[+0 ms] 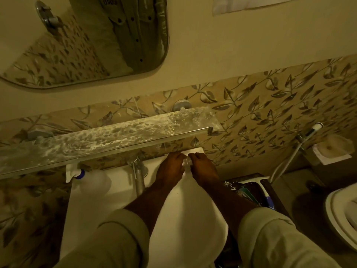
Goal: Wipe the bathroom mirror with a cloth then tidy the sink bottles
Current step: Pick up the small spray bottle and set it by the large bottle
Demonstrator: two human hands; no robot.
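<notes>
The small clear thing (187, 162) between the left hand (171, 167) and right hand (202, 168) is mostly covered by fingers; what it is cannot be told. The mirror (58, 60) runs off the top and left edges. The toilet (340, 213) is cut by the right edge.

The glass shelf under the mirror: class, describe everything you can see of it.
The glass shelf is a long, narrow, clear pane fixed to the leaf-patterned tile wall on round metal brackets, with a thin metal rail along its front edge. It runs tilted across the view, above the sink's back edge. Whitish, blotchy stains cover its top. Nothing stands on it and neither hand touches it.
</notes>
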